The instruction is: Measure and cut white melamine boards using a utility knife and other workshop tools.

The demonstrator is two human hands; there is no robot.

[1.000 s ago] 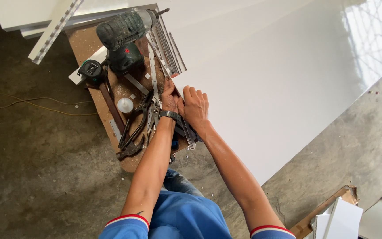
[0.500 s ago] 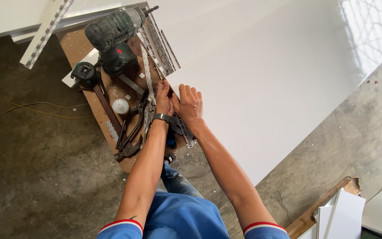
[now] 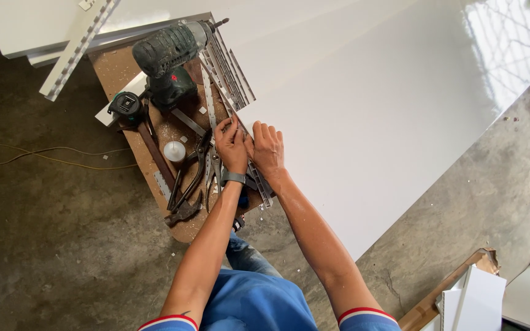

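Observation:
My left hand (image 3: 233,146) and my right hand (image 3: 267,149) sit side by side at the edge of a large white panel (image 3: 369,104). Both press on a long perforated metal strip (image 3: 225,101) that runs along the panel's edge. The left fingers pinch the strip; the right hand lies over it with fingers bent. A watch is on my left wrist. The strip passes under both hands and comes out below them.
A brown board (image 3: 118,67) holds a green cordless drill (image 3: 167,52), a tape measure (image 3: 125,105), pliers (image 3: 188,178), a small white cap (image 3: 174,150) and more metal strips. A white slotted rail (image 3: 78,49) lies top left. A yellow cord (image 3: 44,153) crosses the concrete floor.
My hands have stayed together on the strip. The view has shifted slightly, so the board and tools sit a little differently in frame.

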